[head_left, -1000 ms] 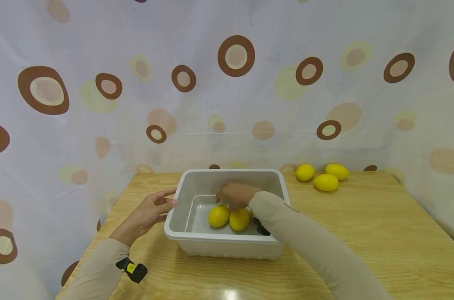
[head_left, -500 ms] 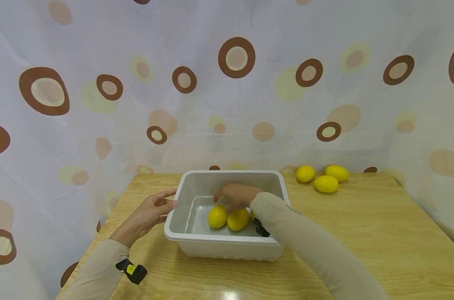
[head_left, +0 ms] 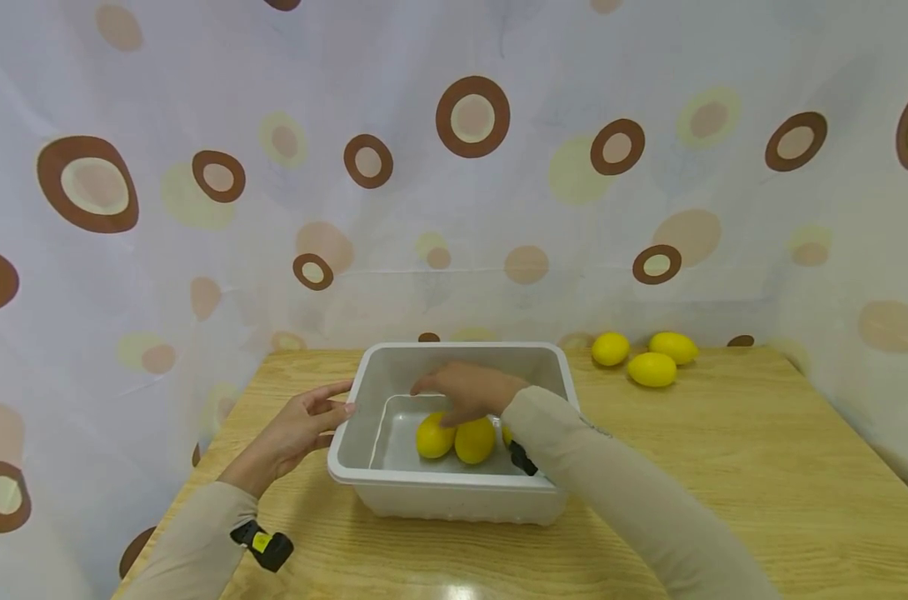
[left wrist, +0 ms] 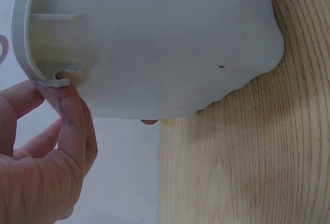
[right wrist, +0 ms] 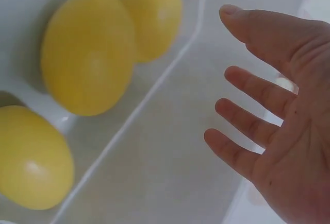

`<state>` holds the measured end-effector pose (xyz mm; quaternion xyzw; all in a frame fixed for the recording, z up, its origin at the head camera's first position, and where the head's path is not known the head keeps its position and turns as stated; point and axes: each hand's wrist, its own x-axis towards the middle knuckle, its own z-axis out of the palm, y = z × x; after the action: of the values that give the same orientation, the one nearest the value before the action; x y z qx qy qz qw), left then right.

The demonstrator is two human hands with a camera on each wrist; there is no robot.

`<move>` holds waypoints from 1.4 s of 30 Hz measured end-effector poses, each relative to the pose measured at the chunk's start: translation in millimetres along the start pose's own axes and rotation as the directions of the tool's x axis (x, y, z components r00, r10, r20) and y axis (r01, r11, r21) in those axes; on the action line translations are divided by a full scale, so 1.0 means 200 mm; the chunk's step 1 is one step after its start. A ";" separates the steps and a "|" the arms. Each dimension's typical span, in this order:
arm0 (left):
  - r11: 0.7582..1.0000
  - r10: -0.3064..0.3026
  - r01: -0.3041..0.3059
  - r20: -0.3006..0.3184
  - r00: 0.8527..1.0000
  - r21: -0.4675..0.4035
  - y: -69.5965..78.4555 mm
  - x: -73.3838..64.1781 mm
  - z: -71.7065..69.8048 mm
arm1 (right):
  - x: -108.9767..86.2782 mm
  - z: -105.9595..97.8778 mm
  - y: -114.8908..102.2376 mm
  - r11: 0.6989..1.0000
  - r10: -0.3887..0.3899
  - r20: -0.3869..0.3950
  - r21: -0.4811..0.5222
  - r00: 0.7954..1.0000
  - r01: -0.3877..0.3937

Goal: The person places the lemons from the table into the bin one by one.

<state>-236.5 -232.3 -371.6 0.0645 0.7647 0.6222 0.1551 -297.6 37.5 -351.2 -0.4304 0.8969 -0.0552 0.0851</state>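
Note:
A light grey plastic tub (head_left: 454,478) stands on the wooden table. My left hand (head_left: 298,429) pinches its left rim, the thumb and fingers around the lip in the left wrist view. Inside the tub lie three lemons: a left lemon (head_left: 435,436), a middle lemon (head_left: 474,442) and a right lemon (right wrist: 33,157) mostly covered by my right arm in the head view. Over them hovers my right hand (head_left: 472,390), fingers spread and nothing held. In the right wrist view its fingertips (right wrist: 216,136) are apart from the lemons.
Three more lemons sit at the back of the table, right of the tub: a left one (head_left: 611,349), a front one (head_left: 652,369) and a rear one (head_left: 673,347). A patterned curtain (head_left: 499,208) hangs behind the wooden table (head_left: 739,450).
My right hand has lifted a little and its fingers have spread, moving left above the lemons. The middle lemon has shifted slightly left. The left hand stays on the rim.

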 end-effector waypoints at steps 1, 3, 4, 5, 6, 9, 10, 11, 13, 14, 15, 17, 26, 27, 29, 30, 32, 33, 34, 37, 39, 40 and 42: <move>1.000 0.002 -0.002 0.000 1.000 0.000 0.00 0.00 0.00 | 0.00 -0.01 0.00 1.000 -0.008 -0.009 0.009 1.000 0.008; 1.000 0.004 -0.004 -0.001 1.000 -0.002 0.00 0.00 0.00 | -0.01 -0.05 -0.01 0.999 -0.026 -0.049 0.028 0.998 0.028; 1.000 0.005 -0.005 -0.002 1.000 -0.003 0.00 0.00 0.00 | -0.02 -0.07 -0.01 0.998 -0.038 -0.072 0.042 0.997 0.041; 1.000 0.005 -0.005 -0.003 1.000 -0.003 0.00 0.00 0.00 | -0.02 -0.09 -0.01 0.997 -0.058 -0.105 0.049 0.993 0.064; 1.000 0.005 -0.005 -0.004 1.000 -0.002 0.00 0.00 0.00 | -0.03 -0.12 -0.01 0.995 -0.075 -0.138 0.057 0.988 0.083; 1.000 0.005 -0.005 -0.007 1.000 -0.002 0.00 0.00 0.00 | -0.08 -0.19 0.00 0.989 -0.119 -0.230 0.062 0.966 0.136; 1.000 0.005 -0.005 -0.008 1.000 -0.001 0.00 0.00 0.00 | -0.10 -0.22 0.00 0.986 -0.133 -0.258 0.062 0.957 0.154; 1.000 0.004 -0.004 -0.009 1.000 0.001 0.00 0.00 0.00 | -0.12 -0.24 0.01 0.984 -0.145 -0.285 0.062 0.948 0.169; 1.000 0.003 -0.003 -0.010 1.000 0.000 0.00 0.00 0.00 | -0.17 -0.28 0.04 0.983 -0.141 -0.325 0.066 0.935 0.171; 1.000 0.002 -0.002 -0.010 1.000 -0.001 0.00 0.00 0.00 | -0.19 -0.29 0.06 0.983 -0.137 -0.345 0.071 0.928 0.172; 1.000 0.001 -0.001 -0.010 1.000 -0.003 0.01 0.00 0.00 | -0.22 -0.31 0.08 0.983 -0.130 -0.363 0.075 0.923 0.168; 1.000 0.000 0.000 -0.010 1.000 -0.005 0.01 0.00 0.01 | -0.27 -0.33 0.13 0.986 -0.102 -0.386 0.081 0.917 0.144; 1.000 0.005 -0.005 -0.008 1.000 -0.004 0.01 0.00 0.01 | -0.56 -0.34 0.42 0.993 0.082 -0.411 0.116 0.908 -0.037; 1.000 0.005 -0.005 -0.009 1.000 -0.002 0.01 0.00 0.01 | -0.59 -0.33 0.45 0.992 0.101 -0.408 0.111 0.907 -0.061; 1.000 0.001 -0.001 -0.015 1.000 -0.003 0.00 0.01 0.01 | -0.65 -0.30 0.52 0.991 0.130 -0.405 0.090 0.905 -0.102; 1.000 0.001 -0.001 -0.016 1.000 -0.002 0.00 0.01 0.01 | -0.68 -0.28 0.55 0.989 0.147 -0.401 0.081 0.904 -0.125; 1.000 0.000 0.000 -0.016 1.000 0.000 0.00 0.01 0.00 | -0.73 -0.25 0.61 0.983 0.181 -0.394 0.062 0.901 -0.170; 1.000 0.000 0.000 -0.016 1.000 0.000 0.00 0.01 0.00 | -0.75 -0.23 0.64 0.980 0.197 -0.391 0.060 0.899 -0.189; 1.000 0.000 0.000 -0.015 1.000 0.000 0.00 0.01 0.01 | -0.77 -0.21 0.67 0.976 0.215 -0.389 0.059 0.896 -0.209; 1.000 0.002 -0.002 -0.007 1.000 0.005 0.00 0.00 0.01 | -0.83 -0.16 0.75 0.961 0.273 -0.375 0.072 0.886 -0.265; 1.000 0.002 -0.002 -0.008 1.000 0.004 0.01 0.00 0.01 | -0.86 -0.13 0.79 0.951 0.309 -0.362 0.091 0.880 -0.297; 1.000 0.002 -0.002 -0.008 1.000 0.004 0.01 0.00 0.01 | -0.87 -0.11 0.81 0.946 0.323 -0.357 0.098 0.876 -0.308; 1.000 0.002 -0.002 -0.007 1.000 0.002 0.01 0.00 0.01 | -0.89 -0.09 0.84 0.935 0.353 -0.340 0.109 0.872 -0.337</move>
<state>-236.0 -229.6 -370.5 0.0633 0.7656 0.6219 0.1517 -319.8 282.0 -344.6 -0.2443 0.9582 -0.1363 -0.0594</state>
